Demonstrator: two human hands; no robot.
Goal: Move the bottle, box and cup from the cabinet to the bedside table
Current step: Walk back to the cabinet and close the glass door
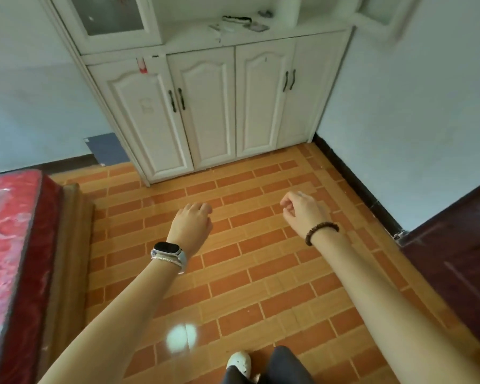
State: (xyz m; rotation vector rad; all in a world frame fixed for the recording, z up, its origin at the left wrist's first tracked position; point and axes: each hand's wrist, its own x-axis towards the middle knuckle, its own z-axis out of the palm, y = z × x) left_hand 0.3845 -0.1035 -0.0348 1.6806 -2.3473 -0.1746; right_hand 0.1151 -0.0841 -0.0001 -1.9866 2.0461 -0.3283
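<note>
The white cabinet point(214, 106) stands at 12 o'clock, its four lower doors closed; small blurred things point(240, 23) lie on its open shelf. The left hand point(191, 225) and right hand point(302, 212) hang over the floor point(261, 273), fingers loosely curled, holding nothing.

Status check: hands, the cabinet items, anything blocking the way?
Both hands empty: left hand and right hand loosely curled over the floor. Small items on the cabinet ledge, too blurred to identify. Lower doors shut. Floor ahead unobstructed.
</note>
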